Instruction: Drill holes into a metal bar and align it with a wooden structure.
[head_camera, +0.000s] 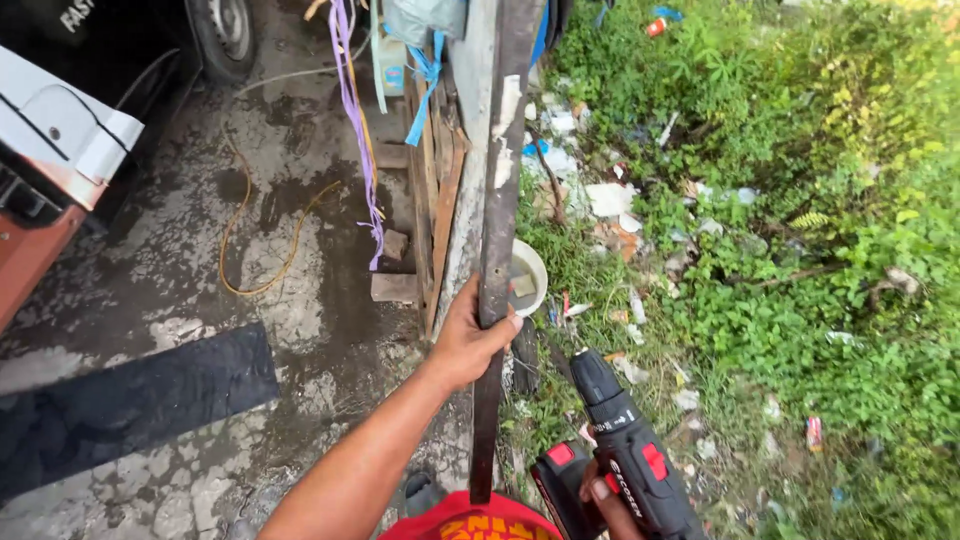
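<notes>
My left hand (470, 335) grips a long, dark rusty metal bar (497, 220) that stands nearly upright and runs from the frame's top to near my waist. My right hand (608, 500) holds a black and red cordless drill (620, 440) low at the bottom, its chuck pointing up and left toward the bar, a short way from it. Only a few fingers of the right hand show around the drill's grip.
Wooden planks (435, 190) lean by a pale post. A white bucket (530, 275) sits behind the bar. A yellow hose (245, 225) loops on wet cracked concrete, with a black panel (130, 400) left. Weeds and scattered litter (610, 200) fill the right. A vehicle (100, 60) stands top left.
</notes>
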